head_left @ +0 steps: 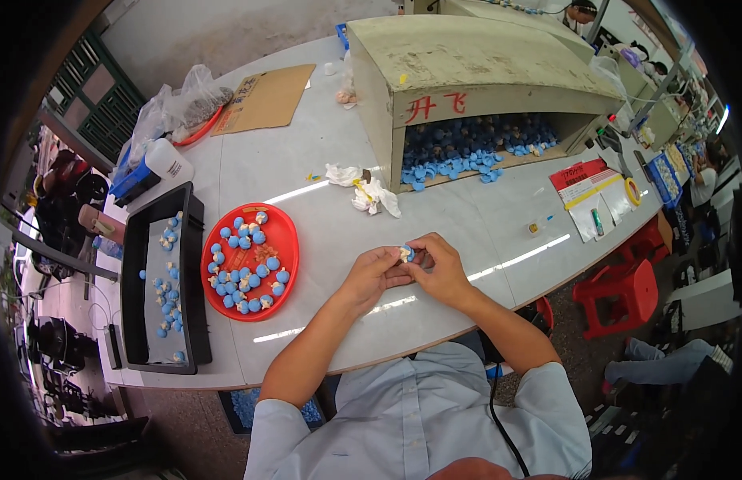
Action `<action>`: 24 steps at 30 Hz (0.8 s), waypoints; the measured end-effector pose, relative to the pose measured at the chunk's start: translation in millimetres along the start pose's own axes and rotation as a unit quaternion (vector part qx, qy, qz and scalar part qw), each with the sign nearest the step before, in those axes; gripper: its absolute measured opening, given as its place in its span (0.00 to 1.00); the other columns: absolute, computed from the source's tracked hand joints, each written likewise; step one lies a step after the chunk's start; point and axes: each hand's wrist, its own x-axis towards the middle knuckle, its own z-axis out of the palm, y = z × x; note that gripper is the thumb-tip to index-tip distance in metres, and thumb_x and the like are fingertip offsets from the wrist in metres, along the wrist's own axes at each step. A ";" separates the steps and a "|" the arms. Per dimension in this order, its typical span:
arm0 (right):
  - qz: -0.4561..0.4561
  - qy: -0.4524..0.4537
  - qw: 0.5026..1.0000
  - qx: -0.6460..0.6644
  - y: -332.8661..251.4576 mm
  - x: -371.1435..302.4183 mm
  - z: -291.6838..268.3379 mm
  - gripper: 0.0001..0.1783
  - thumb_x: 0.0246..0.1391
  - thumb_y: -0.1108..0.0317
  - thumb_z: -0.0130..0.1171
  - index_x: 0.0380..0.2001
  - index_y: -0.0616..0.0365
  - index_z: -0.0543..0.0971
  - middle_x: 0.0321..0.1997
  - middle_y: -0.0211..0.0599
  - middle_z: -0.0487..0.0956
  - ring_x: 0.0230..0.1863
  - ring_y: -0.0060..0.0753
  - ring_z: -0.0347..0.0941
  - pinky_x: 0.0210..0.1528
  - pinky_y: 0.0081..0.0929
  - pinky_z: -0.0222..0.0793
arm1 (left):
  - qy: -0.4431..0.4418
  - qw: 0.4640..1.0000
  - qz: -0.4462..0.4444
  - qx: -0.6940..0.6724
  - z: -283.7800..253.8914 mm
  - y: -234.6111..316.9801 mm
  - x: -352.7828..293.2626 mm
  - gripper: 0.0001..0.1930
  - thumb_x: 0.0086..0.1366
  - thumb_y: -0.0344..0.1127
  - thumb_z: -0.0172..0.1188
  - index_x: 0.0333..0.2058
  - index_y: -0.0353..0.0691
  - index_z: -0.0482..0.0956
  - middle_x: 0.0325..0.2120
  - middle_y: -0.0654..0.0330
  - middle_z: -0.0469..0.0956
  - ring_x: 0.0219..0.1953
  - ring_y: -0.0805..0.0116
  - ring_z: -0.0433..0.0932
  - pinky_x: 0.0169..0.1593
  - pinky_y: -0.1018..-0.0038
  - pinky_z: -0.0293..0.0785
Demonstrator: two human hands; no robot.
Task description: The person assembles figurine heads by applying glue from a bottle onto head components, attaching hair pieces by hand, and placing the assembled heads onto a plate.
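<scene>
Above the near part of the table, my two hands meet around a small blue and cream moulded piece (407, 254). My left hand (372, 274) pinches it from the left, its other fingers curled underneath. From the other side my right hand (437, 270) grips it between thumb and fingers. To the left of my hands is a round red tray (293, 264) holding many similar blue balls with cream parts. Left of that, a long black tray (197, 320) has more of these pieces scattered on a pale liner.
A beige hood-like box (475, 64) at the back holds a heap of blue pieces (447, 166). Crumpled white tissue (375, 197) lies before it. Cardboard (267, 98) is at far left; red-and-white packets (588, 192) and yellow-handled scissors (632, 190) at right. Red stools (619, 296) stand beyond the table's right edge.
</scene>
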 end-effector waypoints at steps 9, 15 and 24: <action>0.015 0.070 0.982 -0.173 8.9 -3.7 -26.5 0.17 0.42 0.73 0.68 0.39 0.60 0.79 0.36 0.38 0.76 0.35 0.39 0.76 0.35 0.31 0.71 | 0.124 0.981 0.110 0.101 9.5 -2.3 -0.5 0.15 0.71 0.39 0.51 0.48 0.33 0.69 0.43 0.52 0.78 0.44 0.64 0.80 0.50 0.69 0.77; 0.026 0.061 0.970 -0.235 23.9 -10.6 -65.5 0.15 0.44 0.72 0.68 0.38 0.61 0.80 0.33 0.36 0.73 0.35 0.37 0.71 0.37 0.32 0.69 | 0.069 0.995 0.010 0.068 15.5 4.9 -10.4 0.18 0.66 0.32 0.58 0.52 0.32 0.68 0.41 0.52 0.79 0.40 0.67 0.80 0.43 0.76 0.77; 0.111 0.368 0.859 -0.339 62.6 -58.0 -144.1 0.27 0.46 0.67 0.68 0.49 0.64 0.71 0.45 0.46 0.73 0.48 0.44 0.70 0.48 0.37 0.66 | 0.081 0.992 -0.028 0.093 11.4 6.7 -12.0 0.14 0.64 0.30 0.59 0.48 0.34 0.75 0.40 0.58 0.80 0.36 0.71 0.80 0.36 0.82 0.75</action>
